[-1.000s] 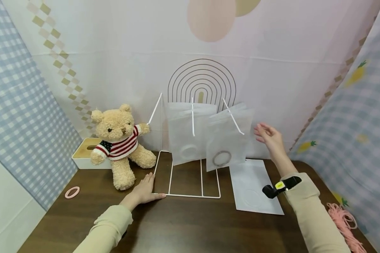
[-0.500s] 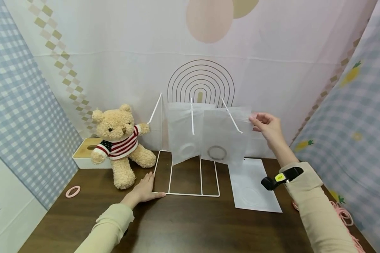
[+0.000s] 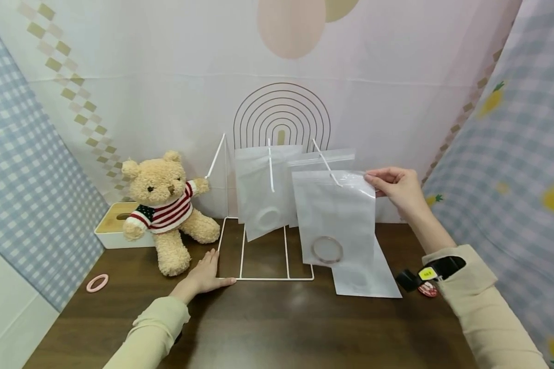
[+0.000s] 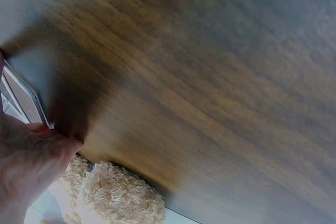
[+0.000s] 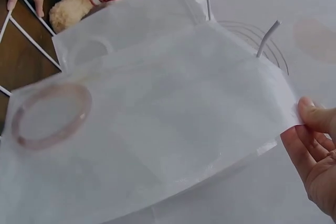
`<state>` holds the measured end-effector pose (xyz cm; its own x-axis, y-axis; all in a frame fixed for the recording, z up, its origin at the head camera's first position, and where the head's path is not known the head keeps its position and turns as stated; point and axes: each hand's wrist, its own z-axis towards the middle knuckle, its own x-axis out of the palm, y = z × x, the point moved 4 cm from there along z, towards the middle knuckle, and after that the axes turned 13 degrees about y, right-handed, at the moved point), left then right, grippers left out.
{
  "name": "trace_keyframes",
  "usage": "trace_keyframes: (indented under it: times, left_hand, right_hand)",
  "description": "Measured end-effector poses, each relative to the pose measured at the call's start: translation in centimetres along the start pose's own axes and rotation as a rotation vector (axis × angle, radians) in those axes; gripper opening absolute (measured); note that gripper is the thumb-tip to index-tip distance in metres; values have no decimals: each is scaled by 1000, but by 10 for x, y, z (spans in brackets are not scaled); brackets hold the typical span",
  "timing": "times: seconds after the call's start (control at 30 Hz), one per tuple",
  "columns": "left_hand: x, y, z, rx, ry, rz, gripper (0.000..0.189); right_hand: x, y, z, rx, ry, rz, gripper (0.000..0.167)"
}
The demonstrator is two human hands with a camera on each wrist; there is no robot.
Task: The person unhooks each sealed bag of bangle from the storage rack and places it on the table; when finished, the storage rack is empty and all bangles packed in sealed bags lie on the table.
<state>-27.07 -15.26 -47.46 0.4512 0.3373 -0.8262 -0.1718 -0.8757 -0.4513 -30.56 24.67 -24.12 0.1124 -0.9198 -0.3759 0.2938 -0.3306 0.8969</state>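
Observation:
My right hand [image 3: 397, 189] pinches the top right corner of a frosted zip bag [image 3: 330, 215] between thumb and fingers. A ring-shaped bangle [image 5: 50, 116] shows through the bag's lower part. The bag's top edge is at the tip of the right prong [image 5: 269, 38] of a white wire rack [image 3: 277, 279]. Behind it, another bag's zip strip [image 3: 346, 155] crosses the same prong. More frosted bags [image 3: 258, 189] hang on the middle prong, one with a pale ring. My left hand [image 3: 203, 274] lies with spread fingers at the rack's front left base corner, thumb along the wire.
A teddy bear [image 3: 166, 220] in a striped sweater sits left of the rack, before a tissue box [image 3: 111, 225]. A pink ring [image 3: 97, 283] lies at the table's left. A white sheet-like packet [image 3: 369, 287] lies under the raised bag. A red-and-white item [image 3: 428, 289] is beside the right wrist.
My right hand has taken the front bag's corner and drawn it forward along the right prong to its tip, apart from the bag behind. The left hand stays at the rack's base.

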Motion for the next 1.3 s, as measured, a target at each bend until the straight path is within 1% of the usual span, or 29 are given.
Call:
trace_keyframes:
  times: [0.1, 0.2, 0.33, 0.43, 0.57, 0.63, 0.73, 0.8, 0.87, 0.97, 1.03, 1.1, 1.17, 1.23, 1.3]
  left_hand:
    - [0, 0, 0, 5, -8, -4, 100]
    - [0, 0, 0, 8, -11, 1, 100]
    - [0, 1, 0, 6, -5, -2, 100]
    - [-1, 1, 1, 4, -1, -6, 100]
    - [0, 2, 2, 4, -2, 2, 100]
    - [0, 2, 3, 4, 0, 2, 100]
    - [0, 1, 3, 4, 1, -5, 101]
    - [0, 1, 3, 4, 3, -5, 101]
    - [0, 0, 3, 2, 2, -2, 101]
    - [0, 0, 3, 2, 2, 4, 100]
    - [0, 0, 3, 0, 0, 8, 100]
    - [0, 0, 3, -2, 0, 9, 100]
    - [0, 1, 2, -4, 1, 5, 101]
    - [0, 1, 1, -5, 5, -2, 101]
    - [1, 2, 1, -5, 9, -10, 102]
  right_hand:
    - [-2, 1, -8, -18, 34, 59, 7]
    - [-3, 1, -16, -45, 67, 149, 9]
    - [-5, 3, -25, -92, 77, 213, 11]
    - [-7, 5, -30, -121, 65, 215, 12]
    - [-10, 7, -37, -128, 54, 214, 14]
    - [-12, 8, -41, -132, 54, 218, 15]
    - [-17, 9, -51, -152, 76, 254, 16]
    - [-21, 7, -58, -164, 105, 288, 18]
    - [-24, 2, -65, -175, 153, 330, 23]
    - [-29, -11, -77, -185, 256, 383, 30]
    - [-31, -22, -85, -183, 330, 399, 34]
    - [-33, -36, -91, -154, 393, 408, 36]
    - [-36, -53, -96, -94, 428, 393, 36]
    - [-38, -74, -100, -2, 431, 354, 34]
    - [-39, -97, -105, 108, 407, 276, 31]
